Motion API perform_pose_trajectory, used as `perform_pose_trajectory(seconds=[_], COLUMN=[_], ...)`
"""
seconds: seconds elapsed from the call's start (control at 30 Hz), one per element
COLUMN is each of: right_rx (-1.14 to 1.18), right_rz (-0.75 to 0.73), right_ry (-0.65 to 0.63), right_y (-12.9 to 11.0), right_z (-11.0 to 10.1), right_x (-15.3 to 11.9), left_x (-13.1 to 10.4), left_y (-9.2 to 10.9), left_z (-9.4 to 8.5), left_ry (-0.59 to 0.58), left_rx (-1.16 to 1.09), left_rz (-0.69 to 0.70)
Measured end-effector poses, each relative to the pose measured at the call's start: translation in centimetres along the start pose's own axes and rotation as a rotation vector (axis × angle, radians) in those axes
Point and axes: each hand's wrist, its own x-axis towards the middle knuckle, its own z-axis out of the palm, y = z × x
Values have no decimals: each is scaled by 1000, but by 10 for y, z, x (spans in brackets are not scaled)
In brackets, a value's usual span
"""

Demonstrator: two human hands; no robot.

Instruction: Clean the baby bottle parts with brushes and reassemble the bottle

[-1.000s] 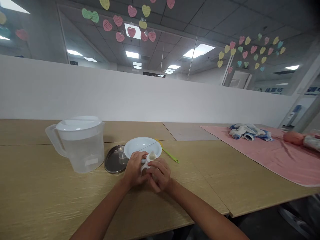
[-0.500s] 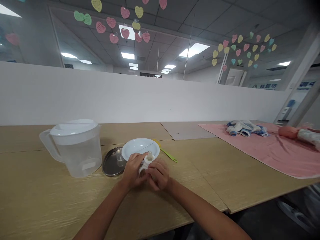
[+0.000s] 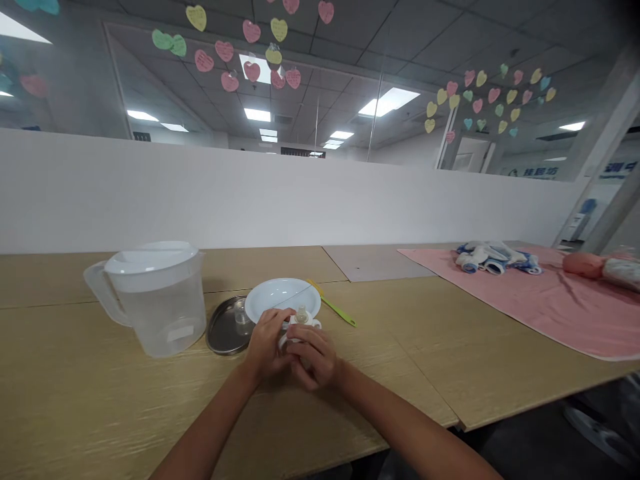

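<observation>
While my left hand (image 3: 269, 343) and right hand (image 3: 314, 357) close together round the small white bottle (image 3: 301, 319), its clear nipple points up between them; my fingers hide most of its body, and both hands are curled narrow on it. I have it just in front of the white bowl (image 3: 283, 298), above the near part of the wooden table (image 3: 380, 393); left of the bowl lies the metal tray (image 3: 226, 331) with a small clear cup (image 3: 242, 316) on it, and farther left stands the lidded pitcher (image 3: 170, 303); right of the bowl rests a green-handled brush (image 3: 340, 312), its yellow end near the rim.
</observation>
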Motion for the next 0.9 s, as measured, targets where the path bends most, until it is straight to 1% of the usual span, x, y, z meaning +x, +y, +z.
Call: perform_pose_trajectory(seconds=[0.03,0.07,0.13,0.17,0.2,0.23,0.3,0.37,0.47,0.57,0.77,0.9], right_rx=[-13,-29,-34,-9,33,83,165,183,175,160,101,45], right_rz=[49,124,336,448,549,631,728,760,755,727,692,682], right_ry=[47,121,285,332,341,323,246,185,158,179,237,272], right_y=[1,3,7,9,11,12,14,14,15,15,17,17], right_z=[-1,-2,-2,-2,-1,1,4,8,11,10,8,5], right_x=[0,0,1,1,1,1,-2,-5,-8,-9,-10,-10], left_x=[1,2,3,4,4,4,4,4,5,4,3,2], left_y=[1,3,5,6,6,6,7,7,8,7,5,4], left_z=[-1,-1,-1,-1,-1,-1,0,-1,-1,1,3,3], left_ry=[-5,-7,-3,3,8,9,9,11,8,21,108,108], left_rx=[-2,-1,2,4,6,6,3,1,5,18,52,47], left_rz=[-10,-18,-26,-26,-25,-25,-32,-43,-49,-47,16,-5])
